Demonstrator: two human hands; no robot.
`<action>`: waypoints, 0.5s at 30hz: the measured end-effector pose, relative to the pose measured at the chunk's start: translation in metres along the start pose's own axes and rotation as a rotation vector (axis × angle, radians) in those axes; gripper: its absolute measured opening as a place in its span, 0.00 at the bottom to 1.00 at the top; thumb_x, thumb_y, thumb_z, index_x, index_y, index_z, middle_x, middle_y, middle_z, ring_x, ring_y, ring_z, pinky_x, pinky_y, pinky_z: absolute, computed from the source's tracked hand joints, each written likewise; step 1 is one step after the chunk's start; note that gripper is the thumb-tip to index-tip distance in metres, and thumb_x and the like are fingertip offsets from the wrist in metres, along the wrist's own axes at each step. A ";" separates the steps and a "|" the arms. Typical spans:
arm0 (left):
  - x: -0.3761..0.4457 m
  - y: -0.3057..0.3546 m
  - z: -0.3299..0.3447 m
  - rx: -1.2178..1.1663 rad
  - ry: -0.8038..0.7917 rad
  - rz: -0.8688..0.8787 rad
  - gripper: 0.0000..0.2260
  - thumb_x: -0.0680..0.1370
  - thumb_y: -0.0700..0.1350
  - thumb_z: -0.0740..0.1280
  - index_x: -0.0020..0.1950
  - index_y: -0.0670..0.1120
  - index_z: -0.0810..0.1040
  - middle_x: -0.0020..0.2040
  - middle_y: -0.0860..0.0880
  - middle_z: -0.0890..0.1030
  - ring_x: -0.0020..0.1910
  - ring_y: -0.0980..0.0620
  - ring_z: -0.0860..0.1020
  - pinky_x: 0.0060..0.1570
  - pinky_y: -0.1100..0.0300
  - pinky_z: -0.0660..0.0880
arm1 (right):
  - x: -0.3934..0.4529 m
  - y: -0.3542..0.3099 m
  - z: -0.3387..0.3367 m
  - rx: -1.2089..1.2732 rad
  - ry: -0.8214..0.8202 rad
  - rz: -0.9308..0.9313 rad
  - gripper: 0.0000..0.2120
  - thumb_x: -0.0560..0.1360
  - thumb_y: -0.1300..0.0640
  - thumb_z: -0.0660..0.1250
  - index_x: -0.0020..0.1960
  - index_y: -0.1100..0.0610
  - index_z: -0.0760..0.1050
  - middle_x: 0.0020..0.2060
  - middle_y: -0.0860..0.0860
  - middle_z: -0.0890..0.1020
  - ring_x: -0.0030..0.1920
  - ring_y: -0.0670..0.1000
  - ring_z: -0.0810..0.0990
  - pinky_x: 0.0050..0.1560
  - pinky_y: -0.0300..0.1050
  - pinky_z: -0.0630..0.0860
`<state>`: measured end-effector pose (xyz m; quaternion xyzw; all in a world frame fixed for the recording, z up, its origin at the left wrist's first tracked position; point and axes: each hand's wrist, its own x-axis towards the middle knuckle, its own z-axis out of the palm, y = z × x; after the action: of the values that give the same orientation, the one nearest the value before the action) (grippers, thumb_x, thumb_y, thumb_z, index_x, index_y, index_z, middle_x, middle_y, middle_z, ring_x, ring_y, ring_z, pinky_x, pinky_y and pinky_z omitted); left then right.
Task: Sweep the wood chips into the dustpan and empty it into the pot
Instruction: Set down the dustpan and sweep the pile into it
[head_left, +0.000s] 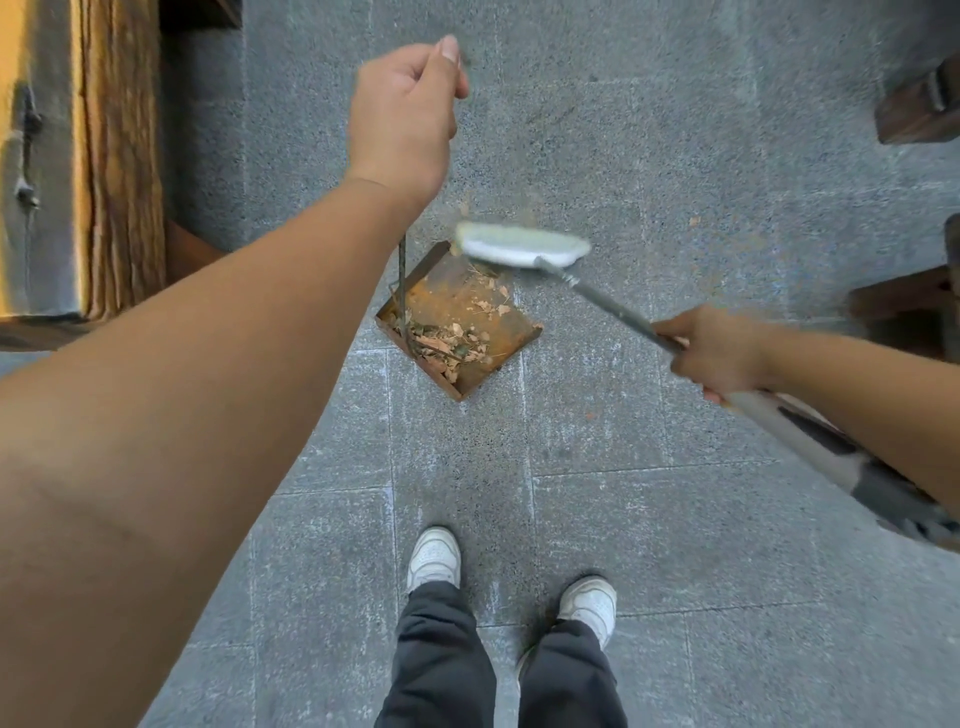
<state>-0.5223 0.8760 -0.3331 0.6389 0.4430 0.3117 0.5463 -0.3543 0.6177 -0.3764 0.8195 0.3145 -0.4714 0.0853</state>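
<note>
Left arm: bare, stretched forward and down from the lower left edge, forearm crossing the frame diagonally toward the dustpan.
Left hand (402, 111): back of the hand toward the camera, fingers curled under, thumb uppermost; its grip is closed round the top of the dustpan handle (401, 291), a thin dark rod that comes out below the wrist and runs down into the pan.
Right arm: comes in from the right edge, forearm bare, lying over the upper part of the broom shaft.
Right hand (714, 348): blurred; its grip is wrapped round the broom shaft (608, 304), knuckles up.
Broom head (522, 244): pale, blurred, at the far open edge of the dustpan, overlapping its upper corner.
Dustpan (470, 382): rusty, square, low-walled, standing on the floor, turned like a diamond just ahead of the feet.
Wood chips (457, 340): a heap in the near-left part of the pan around the foot of the rod, some scattered further up under the broom; a few specks on the floor near the broom head.
Floor (623, 519): grey stone tiles.
Feet: white shoes (434, 558) and dark trousers at the bottom edge.
Left edge: a wooden post (124, 156).
</note>
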 end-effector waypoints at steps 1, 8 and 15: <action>0.000 0.001 0.002 0.004 -0.006 -0.001 0.16 0.76 0.50 0.60 0.28 0.51 0.73 0.19 0.56 0.65 0.22 0.54 0.63 0.28 0.62 0.58 | -0.013 0.003 0.005 -0.008 -0.046 -0.013 0.26 0.76 0.66 0.64 0.73 0.50 0.69 0.31 0.56 0.78 0.16 0.48 0.75 0.18 0.37 0.72; -0.004 0.014 0.016 0.065 -0.026 -0.005 0.16 0.77 0.48 0.61 0.29 0.50 0.73 0.19 0.55 0.66 0.23 0.55 0.64 0.34 0.59 0.64 | -0.081 0.018 0.018 0.077 -0.177 -0.068 0.30 0.75 0.64 0.62 0.70 0.37 0.66 0.18 0.51 0.77 0.19 0.51 0.77 0.21 0.41 0.74; -0.012 0.011 0.012 0.039 -0.033 0.003 0.17 0.80 0.45 0.60 0.30 0.49 0.73 0.24 0.49 0.66 0.23 0.55 0.64 0.32 0.61 0.61 | -0.082 0.021 -0.016 -0.003 -0.006 -0.043 0.28 0.77 0.62 0.64 0.70 0.38 0.68 0.16 0.48 0.77 0.16 0.49 0.76 0.18 0.38 0.71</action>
<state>-0.5142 0.8598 -0.3240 0.6551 0.4389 0.2935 0.5405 -0.3595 0.5722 -0.3034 0.8109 0.3325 -0.4752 0.0773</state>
